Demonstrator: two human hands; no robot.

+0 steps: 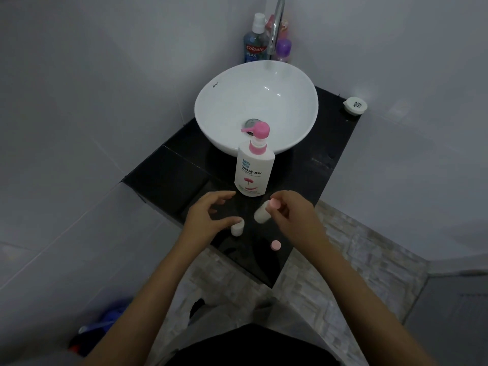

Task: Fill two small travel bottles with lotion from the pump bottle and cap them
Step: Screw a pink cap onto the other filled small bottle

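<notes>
Right hand (293,215) pinched the pink cap (272,203) between thumb and fingertips, seated on the neck of the capped travel bottle (262,214). That bottle sat directly under the grip, tilted, its base toward the left hand; whether the base touched the black counter (169,170) could not be told. Fingers were closed around the cap only; the white body hung clear below them.

Left hand (211,217) was spread open, fingers curled, holding nothing. Its thumb tip lay just beside, perhaps touching, the open travel bottle (237,229), which stood upright on the counter with no cap on. The loose pink cap (275,244) lay flat on the counter, nearer the body than the right grip and just inside that wrist.

The pump bottle (254,169) stood upright beyond both hands, nozzle pointing left, in front of the white basin (256,107).

Judgement: the step in hand was capping one bottle; the other waited. Fill level in either bottle was not visible.

To do it well: bring the left hand across to hold the white body, so the twist bears on the thread and not on the loose bottle. Keep cap and neck square, turn until firm, then stand it upright away from the open bottle.
</notes>
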